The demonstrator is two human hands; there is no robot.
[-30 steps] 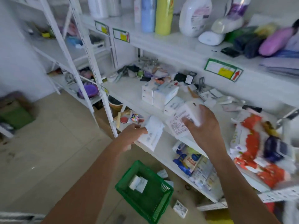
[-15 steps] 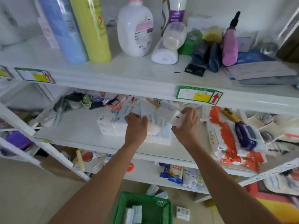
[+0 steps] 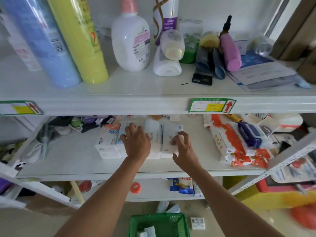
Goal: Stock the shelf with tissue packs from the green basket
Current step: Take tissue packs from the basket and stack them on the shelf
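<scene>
overhead, cluttered white shelf (image 3: 68,161), left hand (image 3: 136,144) flat on tissue packs (image 3: 109,142), right hand (image 3: 184,151) fingers spread, unladen

The green basket (image 3: 159,224) is cut off by the bottom edge, so only part of the packs inside it is seen. Part of the tissue packs (image 3: 153,139) is covered by the left hand (image 3: 136,142). The back of the middle shelf (image 3: 68,161), behind the packs, is hidden under the upper shelf (image 3: 136,103). Print on the price label (image 3: 212,105) is too small to be read.
</scene>
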